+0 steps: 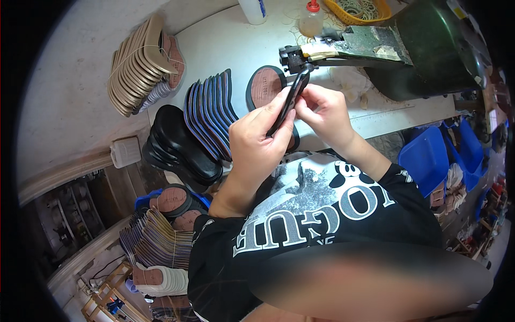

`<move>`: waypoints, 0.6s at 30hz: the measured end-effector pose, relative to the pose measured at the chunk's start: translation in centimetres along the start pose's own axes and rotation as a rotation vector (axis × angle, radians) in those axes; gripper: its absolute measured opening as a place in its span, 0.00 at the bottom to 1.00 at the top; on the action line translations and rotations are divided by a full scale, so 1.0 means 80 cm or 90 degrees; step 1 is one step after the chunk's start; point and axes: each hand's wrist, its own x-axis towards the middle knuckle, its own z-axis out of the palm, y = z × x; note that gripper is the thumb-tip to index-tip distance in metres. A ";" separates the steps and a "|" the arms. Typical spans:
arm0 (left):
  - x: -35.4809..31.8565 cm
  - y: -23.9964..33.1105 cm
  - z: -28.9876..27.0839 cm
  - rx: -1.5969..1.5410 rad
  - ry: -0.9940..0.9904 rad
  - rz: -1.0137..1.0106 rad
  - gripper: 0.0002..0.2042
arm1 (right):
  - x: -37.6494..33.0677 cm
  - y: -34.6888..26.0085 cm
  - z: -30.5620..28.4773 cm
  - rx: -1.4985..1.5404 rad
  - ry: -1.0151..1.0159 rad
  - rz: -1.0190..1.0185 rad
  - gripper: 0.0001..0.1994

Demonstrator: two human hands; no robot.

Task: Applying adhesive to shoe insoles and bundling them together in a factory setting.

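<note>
My left hand (260, 126) grips a black insole (288, 104), seen nearly edge-on and tilted upward, with thumb and fingers on either side of it. My right hand (324, 112) is closed in a pinch at the insole's right side; its fingertips are partly hidden. The insole's upper end meets the dark metal head (294, 58) of a sewing-type machine with a green body (429, 51). Left of my hands, a row of black and blue insoles (209, 112) stands on edge. A reddish-brown insole with a black rim (265, 88) lies just behind my left hand.
Glossy black shoe soles (182, 147) are piled at the table's left edge. A tied beige insole bundle (139, 67) sits farther left. A red-capped bottle (311, 20) and a yellow basket (359, 11) stand at the back. Blue bins (424, 158) are at right, more insole stacks (155, 236) lower left.
</note>
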 end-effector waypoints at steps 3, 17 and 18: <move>0.001 -0.003 -0.003 -0.020 0.014 -0.021 0.18 | 0.008 0.001 0.001 -0.150 -0.007 -0.074 0.05; -0.004 -0.002 -0.012 -0.054 0.108 0.103 0.17 | -0.003 -0.029 0.001 0.219 -0.093 0.116 0.04; -0.007 0.001 -0.013 -0.072 0.103 0.085 0.18 | -0.007 -0.029 0.002 0.122 -0.071 0.079 0.04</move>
